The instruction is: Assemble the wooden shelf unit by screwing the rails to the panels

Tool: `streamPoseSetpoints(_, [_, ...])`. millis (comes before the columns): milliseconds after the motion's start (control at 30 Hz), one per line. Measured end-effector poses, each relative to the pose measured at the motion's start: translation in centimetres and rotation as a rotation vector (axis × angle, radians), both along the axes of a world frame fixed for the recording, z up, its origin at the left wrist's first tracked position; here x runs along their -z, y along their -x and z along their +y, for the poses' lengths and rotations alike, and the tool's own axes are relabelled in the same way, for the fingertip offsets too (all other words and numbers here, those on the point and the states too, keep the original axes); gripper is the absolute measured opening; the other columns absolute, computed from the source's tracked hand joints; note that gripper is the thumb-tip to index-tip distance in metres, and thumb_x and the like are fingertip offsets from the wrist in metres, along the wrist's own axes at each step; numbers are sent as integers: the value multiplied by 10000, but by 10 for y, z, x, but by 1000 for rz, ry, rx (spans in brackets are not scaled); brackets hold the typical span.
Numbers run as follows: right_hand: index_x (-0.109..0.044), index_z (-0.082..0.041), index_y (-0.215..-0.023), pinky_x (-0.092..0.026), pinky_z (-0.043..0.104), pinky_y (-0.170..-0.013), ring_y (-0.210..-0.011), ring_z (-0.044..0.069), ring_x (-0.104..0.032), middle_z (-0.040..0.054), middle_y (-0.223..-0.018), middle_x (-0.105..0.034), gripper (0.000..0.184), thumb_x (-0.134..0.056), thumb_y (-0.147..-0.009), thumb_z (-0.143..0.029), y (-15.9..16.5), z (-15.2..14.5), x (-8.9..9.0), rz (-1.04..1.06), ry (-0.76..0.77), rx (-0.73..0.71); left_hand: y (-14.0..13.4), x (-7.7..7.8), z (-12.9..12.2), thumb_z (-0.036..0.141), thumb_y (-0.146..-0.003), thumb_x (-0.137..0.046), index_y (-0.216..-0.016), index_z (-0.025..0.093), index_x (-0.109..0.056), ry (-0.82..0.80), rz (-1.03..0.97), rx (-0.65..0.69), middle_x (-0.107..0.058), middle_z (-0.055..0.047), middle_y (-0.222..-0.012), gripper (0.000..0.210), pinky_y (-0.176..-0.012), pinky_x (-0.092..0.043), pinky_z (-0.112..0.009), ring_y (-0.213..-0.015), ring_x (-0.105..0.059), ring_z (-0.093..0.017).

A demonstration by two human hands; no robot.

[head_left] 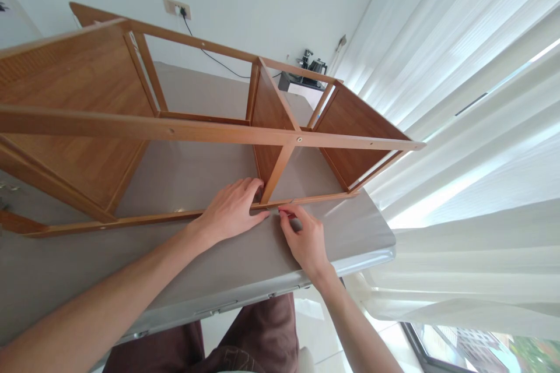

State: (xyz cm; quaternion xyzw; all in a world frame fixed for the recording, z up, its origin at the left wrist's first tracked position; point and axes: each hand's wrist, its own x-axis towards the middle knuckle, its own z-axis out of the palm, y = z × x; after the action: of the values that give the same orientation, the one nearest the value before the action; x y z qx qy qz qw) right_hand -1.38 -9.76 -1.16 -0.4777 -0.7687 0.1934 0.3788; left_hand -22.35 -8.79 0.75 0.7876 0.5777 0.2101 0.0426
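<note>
A brown wooden shelf unit (227,132) lies on its side on the grey table. My left hand (234,207) straddles its near lower rail beside the middle shelf panel (272,111), fingers inside the frame and thumb outside. Just right of it, my right hand (306,239) pinches thumb and forefinger together close against the same rail, by the joint of the crosspiece (279,173). What lies between those fingertips is too small to make out. A screw head (300,139) shows in the upper rail above.
The grey table (192,271) ends in a rounded corner at the right, before white curtains (455,186). A wall socket (177,7) with a black cable is behind. A kettle (318,66) stands on a dark stand at the back.
</note>
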Motion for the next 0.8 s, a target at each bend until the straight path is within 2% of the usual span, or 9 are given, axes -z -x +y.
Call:
streamPoseSetpoints(100, [-691, -241, -986, -571, 243, -794, -822, 140, -713, -6, -981, -745, 160, -539, -942, -221, 4, 2, -3, 108, 60, -7, 5, -4, 6, 392, -876, -622, -1061, 227, -490, 105, -31, 51, -655, -44, -1029, 281, -692, -480, -334, -857, -664, -235])
streamPoseSetpoints(167, [-665, -244, -1056, -582, 253, -795, -817, 142, -721, -8, -991, -750, 168, -564, -922, -228, 5, 3, -5, 203, 128, -5, 7, -6, 9, 380, -870, -609, -1067, 220, -479, 155, -69, 22, -654, -50, -1008, 285, -690, -485, -335, -854, -669, -239])
streamPoseSetpoints(267, [-518, -261, -1329, -605, 280, -803, -827, 154, -739, -14, -972, -762, 450, -617, -891, -236, 5, 3, -5, 328, 246, 14, 6, -9, 10, 388, -853, -600, -1035, 218, -490, 236, -118, -32, -652, -54, -983, 273, -691, -492, -343, -847, -665, -245])
streamPoseSetpoints(333, [-449, -263, -1413, -612, 302, -829, -853, 165, -747, -13, -955, -769, 566, -634, -879, -235, 5, 5, -4, 380, 310, 16, 4, -11, 11, 386, -838, -598, -1010, 226, -497, 290, -149, -43, -649, -43, -967, 256, -676, -490, -336, -828, -659, -237])
streamPoseSetpoints(400, [-570, -250, -1300, -611, 305, -851, -868, 173, -750, -3, -958, -772, 426, -635, -879, -243, 4, 7, -4, 395, 342, -8, 3, -12, 13, 375, -815, -606, -1000, 235, -496, 322, -180, -47, -646, -27, -964, 256, -655, -484, -320, -810, -654, -222])
streamPoseSetpoints(500, [-711, -233, -998, -606, 281, -843, -866, 173, -747, 0, -952, -770, 144, -621, -887, -244, 3, 9, -3, 366, 352, -69, 1, -11, 18, 359, -766, -634, -987, 244, -496, 324, -197, -47, -642, -8, -967, 285, -647, -477, -305, -807, -646, -209])
streamPoseSetpoints(567, [-733, -234, -938, -605, 270, -819, -834, 168, -744, -8, -921, -768, 120, -624, -888, -241, 3, 10, -2, 346, 347, -82, 1, -10, 22, 353, -734, -650, -972, 246, -500, 312, -185, -39, -643, -3, -953, 301, -649, -474, -305, -806, -643, -208])
streamPoseSetpoints(800, [-772, -253, -928, -594, 270, -786, -821, 174, -730, 1, -947, -771, 108, -676, -897, -292, 3, 7, 1, 289, 272, -46, 1, -10, 28, 351, -713, -659, -914, 237, -477, 307, -145, -13, -621, 11, -832, 294, -593, -436, -299, -680, -597, -187])
